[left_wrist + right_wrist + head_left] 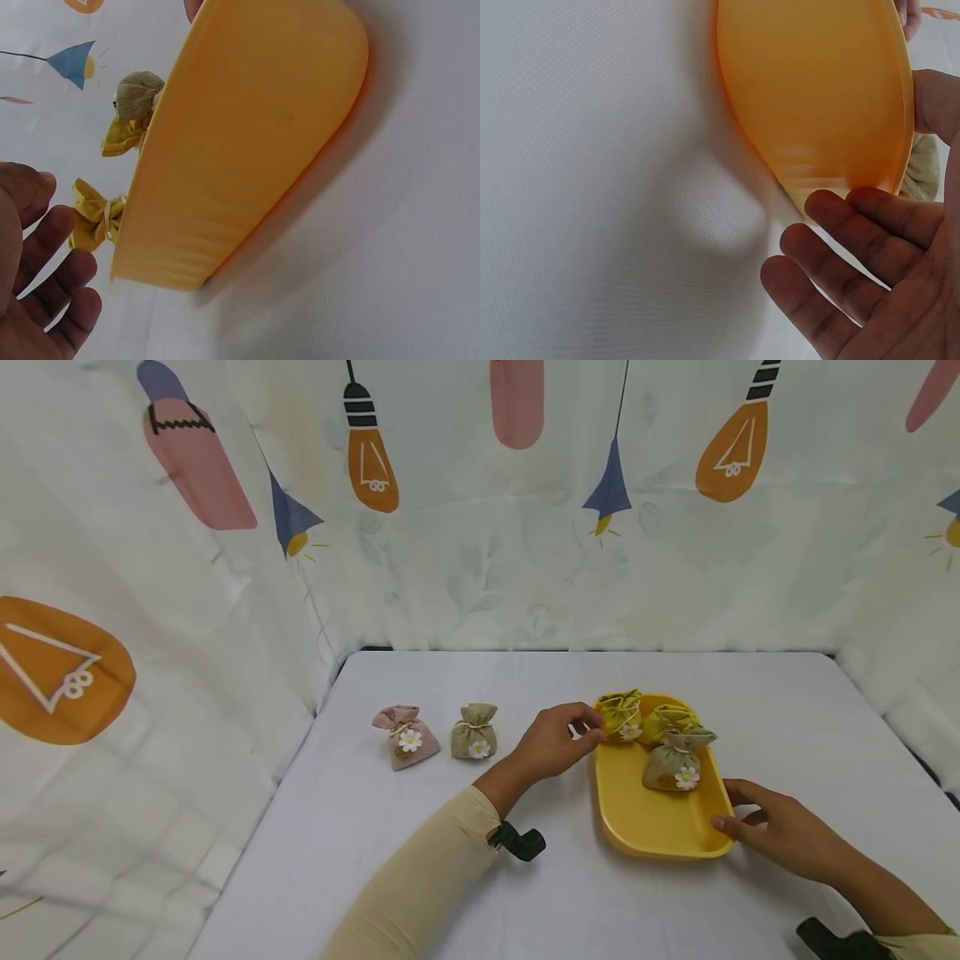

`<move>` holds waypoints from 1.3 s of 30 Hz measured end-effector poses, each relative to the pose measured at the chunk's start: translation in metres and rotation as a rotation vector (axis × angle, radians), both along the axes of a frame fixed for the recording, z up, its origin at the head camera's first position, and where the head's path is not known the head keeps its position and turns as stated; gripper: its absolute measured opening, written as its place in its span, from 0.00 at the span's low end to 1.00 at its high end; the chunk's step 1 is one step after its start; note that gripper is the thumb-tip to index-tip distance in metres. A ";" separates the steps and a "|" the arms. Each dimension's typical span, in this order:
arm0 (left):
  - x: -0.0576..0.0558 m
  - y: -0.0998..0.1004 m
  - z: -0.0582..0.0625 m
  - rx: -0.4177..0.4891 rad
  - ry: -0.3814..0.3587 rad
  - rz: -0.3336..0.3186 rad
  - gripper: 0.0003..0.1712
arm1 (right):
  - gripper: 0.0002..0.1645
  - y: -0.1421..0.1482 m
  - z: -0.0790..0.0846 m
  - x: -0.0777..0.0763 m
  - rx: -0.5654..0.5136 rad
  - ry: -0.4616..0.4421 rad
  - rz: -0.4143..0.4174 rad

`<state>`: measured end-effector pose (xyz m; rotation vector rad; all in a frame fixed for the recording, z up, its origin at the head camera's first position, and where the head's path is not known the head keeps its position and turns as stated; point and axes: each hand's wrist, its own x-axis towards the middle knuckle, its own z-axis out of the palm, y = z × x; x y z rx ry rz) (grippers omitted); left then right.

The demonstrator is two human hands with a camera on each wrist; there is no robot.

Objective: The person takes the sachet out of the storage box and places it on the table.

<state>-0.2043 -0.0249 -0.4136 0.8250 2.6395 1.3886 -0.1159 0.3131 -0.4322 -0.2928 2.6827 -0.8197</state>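
Note:
A yellow tray point(637, 822) stands on the table, holding several small drawstring pouches. A yellow pouch point(619, 714) sits in its far left corner, another yellow pouch point(669, 722) beside it, and a grey-green pouch point(671, 766) with a white flower lies nearer. My left hand point(555, 742) hovers by the tray's left rim, fingers loosely bent near the corner pouch; the left wrist view shows nothing held. With thumb over the right rim and fingers against the outer wall, my right hand point(787, 831) holds the tray, as the right wrist view point(885, 255) also shows.
Left of the tray, a pink pouch point(407, 739) and a beige-green pouch point(474, 732) lie on the white table point(360, 860). A printed cloth point(480, 560) with lamp pictures hangs behind and along the sides. Dark devices point(517, 842) are strapped at both wrists.

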 end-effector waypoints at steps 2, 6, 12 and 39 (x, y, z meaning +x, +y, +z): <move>0.000 0.002 0.000 0.004 0.008 -0.013 0.13 | 0.48 0.000 0.000 0.000 -0.002 0.001 0.001; -0.001 0.008 0.001 0.005 0.033 -0.039 0.12 | 0.47 0.002 0.000 -0.001 -0.008 0.000 0.012; -0.001 0.017 0.002 -0.001 0.024 -0.047 0.12 | 0.48 0.001 -0.001 -0.001 -0.020 -0.005 0.011; -0.007 0.054 0.003 -0.159 0.033 -0.099 0.13 | 0.47 0.003 -0.002 0.001 -0.011 0.008 0.012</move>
